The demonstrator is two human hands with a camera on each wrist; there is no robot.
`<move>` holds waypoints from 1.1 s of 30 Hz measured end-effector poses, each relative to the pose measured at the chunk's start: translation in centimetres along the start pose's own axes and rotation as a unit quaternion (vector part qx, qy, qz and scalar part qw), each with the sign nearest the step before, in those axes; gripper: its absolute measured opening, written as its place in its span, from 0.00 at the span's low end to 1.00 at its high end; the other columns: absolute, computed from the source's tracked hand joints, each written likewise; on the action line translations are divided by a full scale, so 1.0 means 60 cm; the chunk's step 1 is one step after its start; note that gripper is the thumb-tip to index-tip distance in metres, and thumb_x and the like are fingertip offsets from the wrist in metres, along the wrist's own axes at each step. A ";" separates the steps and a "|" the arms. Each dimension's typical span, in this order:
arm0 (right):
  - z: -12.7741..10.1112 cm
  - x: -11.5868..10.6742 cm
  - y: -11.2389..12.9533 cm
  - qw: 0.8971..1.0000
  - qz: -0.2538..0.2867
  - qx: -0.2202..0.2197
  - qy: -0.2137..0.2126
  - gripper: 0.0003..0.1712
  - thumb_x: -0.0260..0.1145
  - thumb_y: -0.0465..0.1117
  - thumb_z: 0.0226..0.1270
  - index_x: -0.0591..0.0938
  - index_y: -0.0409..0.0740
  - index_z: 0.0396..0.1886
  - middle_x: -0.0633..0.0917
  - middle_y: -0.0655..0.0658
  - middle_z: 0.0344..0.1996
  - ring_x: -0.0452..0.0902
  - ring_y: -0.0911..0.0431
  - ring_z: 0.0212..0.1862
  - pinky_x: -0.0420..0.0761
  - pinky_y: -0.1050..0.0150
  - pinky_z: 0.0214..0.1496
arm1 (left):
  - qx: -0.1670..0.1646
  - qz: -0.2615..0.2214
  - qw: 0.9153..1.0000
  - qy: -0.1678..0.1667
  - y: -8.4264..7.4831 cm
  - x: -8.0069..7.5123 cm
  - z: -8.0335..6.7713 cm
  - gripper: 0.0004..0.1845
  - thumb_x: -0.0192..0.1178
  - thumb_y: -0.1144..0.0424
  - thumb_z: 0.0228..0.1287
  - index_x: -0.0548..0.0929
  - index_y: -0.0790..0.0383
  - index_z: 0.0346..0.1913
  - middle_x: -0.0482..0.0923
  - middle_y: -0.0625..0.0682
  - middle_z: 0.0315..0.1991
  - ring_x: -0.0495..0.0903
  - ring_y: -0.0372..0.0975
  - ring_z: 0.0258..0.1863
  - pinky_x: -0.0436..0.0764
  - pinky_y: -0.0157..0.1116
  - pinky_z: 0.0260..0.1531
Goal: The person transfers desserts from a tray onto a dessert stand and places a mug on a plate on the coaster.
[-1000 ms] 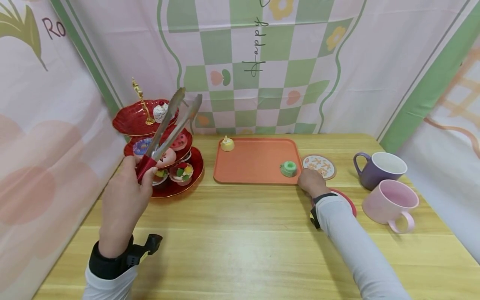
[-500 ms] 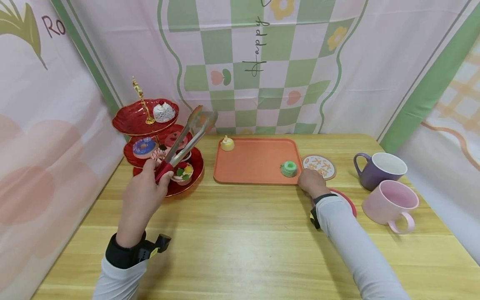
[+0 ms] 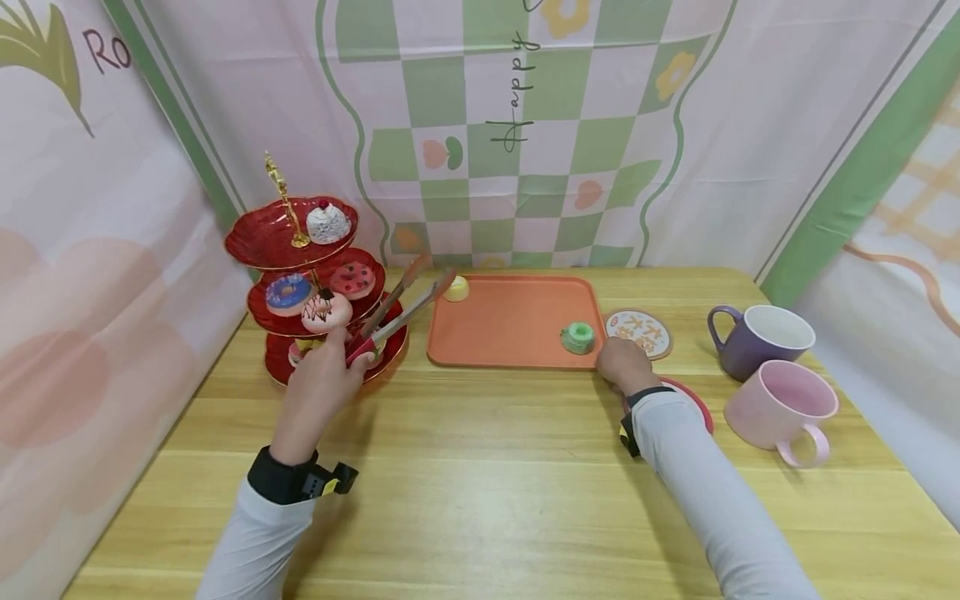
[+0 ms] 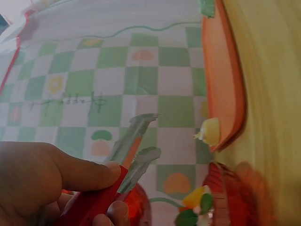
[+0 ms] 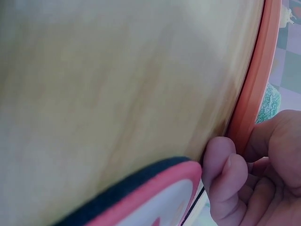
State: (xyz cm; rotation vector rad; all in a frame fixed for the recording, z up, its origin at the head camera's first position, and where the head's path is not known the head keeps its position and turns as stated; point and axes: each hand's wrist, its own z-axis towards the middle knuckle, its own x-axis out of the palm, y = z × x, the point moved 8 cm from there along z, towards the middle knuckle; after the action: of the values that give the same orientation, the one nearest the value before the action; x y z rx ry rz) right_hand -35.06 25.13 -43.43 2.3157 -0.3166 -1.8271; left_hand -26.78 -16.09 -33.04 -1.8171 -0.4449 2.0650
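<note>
My left hand [image 3: 318, 396] grips metal tongs [image 3: 362, 350] by their red handles. The tips are spread with nothing between them, pointing toward the yellow cake [image 3: 457, 289] at the orange tray's far left corner. Beside that hand stands a red three-tier stand [image 3: 255, 237]. It bears a white cake [image 3: 327, 223], a blue doughnut [image 3: 289, 292], a red one [image 3: 352, 279] and a pink one [image 3: 327, 312]; the bottom tier is partly hidden. My right hand [image 3: 625, 364] pinches the tray [image 5: 249, 103] at its near right corner, near a green ring-shaped cake [image 3: 577, 337].
A round patterned coaster [image 3: 645, 329] lies right of the tray. Another round coaster with a red rim [image 3: 701, 408] is partly under my right wrist. A purple mug [image 3: 753, 342] and a pink mug [image 3: 772, 404] stand farther right. Printed cloth [image 3: 487, 125] hangs behind the table.
My left hand has moved right with the tongs, from in front of the stand toward the tray, and the tongs' tips have come lower. The right hand stays at the tray's corner.
</note>
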 end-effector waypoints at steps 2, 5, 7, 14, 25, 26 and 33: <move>-0.001 -0.001 0.000 1.000 -0.001 -0.003 -0.001 0.15 0.45 0.31 0.65 0.78 0.34 0.26 0.77 0.34 0.31 0.74 0.46 0.28 0.72 0.61 0.24 | -0.006 -0.001 1.000 0.010 0.004 0.012 0.006 0.19 0.59 0.55 0.64 0.68 0.68 0.46 0.70 0.57 0.23 0.69 0.46 0.19 0.65 0.38 0.17; -0.003 -0.002 0.001 1.000 -0.001 -0.006 -0.003 0.15 0.45 0.31 0.65 0.78 0.34 0.26 0.78 0.34 0.31 0.74 0.46 0.28 0.72 0.61 0.25 | -0.014 -0.005 1.000 0.022 0.008 0.027 0.013 0.19 0.59 0.56 0.64 0.68 0.68 0.47 0.71 0.57 0.24 0.70 0.46 0.19 0.65 0.38 0.17; -0.004 -0.002 0.000 1.000 0.003 -0.003 -0.002 0.16 0.45 0.32 0.65 0.78 0.34 0.25 0.78 0.34 0.30 0.74 0.47 0.27 0.73 0.61 0.24 | -0.016 -0.006 0.999 0.027 0.010 0.036 0.017 0.19 0.59 0.56 0.64 0.69 0.68 0.47 0.72 0.57 0.25 0.70 0.46 0.20 0.66 0.38 0.18; -0.003 -0.002 -0.001 1.000 0.000 -0.003 -0.001 0.16 0.45 0.31 0.65 0.77 0.35 0.24 0.78 0.35 0.30 0.73 0.47 0.28 0.72 0.60 0.26 | -0.010 0.007 0.999 0.040 0.014 0.060 0.038 0.17 0.60 0.57 0.63 0.71 0.67 0.46 0.74 0.58 0.30 0.72 0.48 0.24 0.69 0.40 0.22; -0.004 -0.002 0.001 1.000 0.006 0.004 -0.002 0.15 0.44 0.31 0.65 0.78 0.34 0.26 0.78 0.33 0.32 0.75 0.48 0.26 0.74 0.62 0.22 | -0.029 0.005 0.998 0.056 0.025 0.084 0.065 0.17 0.60 0.57 0.62 0.72 0.65 0.45 0.73 0.58 0.31 0.72 0.49 0.27 0.68 0.40 0.23; -0.004 -0.003 0.001 1.000 0.004 0.004 -0.003 0.15 0.44 0.31 0.65 0.78 0.34 0.26 0.78 0.33 0.32 0.75 0.48 0.26 0.73 0.62 0.22 | -0.032 0.005 0.998 0.060 0.026 0.087 0.067 0.17 0.60 0.57 0.62 0.72 0.65 0.46 0.73 0.58 0.31 0.72 0.49 0.27 0.68 0.40 0.23; -0.003 -0.003 0.000 1.000 -0.002 0.005 -0.004 0.15 0.44 0.31 0.64 0.77 0.33 0.27 0.78 0.32 0.33 0.75 0.48 0.25 0.74 0.62 0.21 | -0.036 0.013 0.997 0.069 0.024 0.100 0.081 0.22 0.58 0.56 0.64 0.71 0.64 0.56 0.74 0.58 0.37 0.73 0.49 0.30 0.69 0.40 0.25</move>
State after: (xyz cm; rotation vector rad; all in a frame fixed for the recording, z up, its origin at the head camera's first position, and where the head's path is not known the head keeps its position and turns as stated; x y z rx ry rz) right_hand -34.94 25.20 -43.23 2.3178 -0.3240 -1.8399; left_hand -32.33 -14.62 -38.37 -2.0022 -0.4652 1.9472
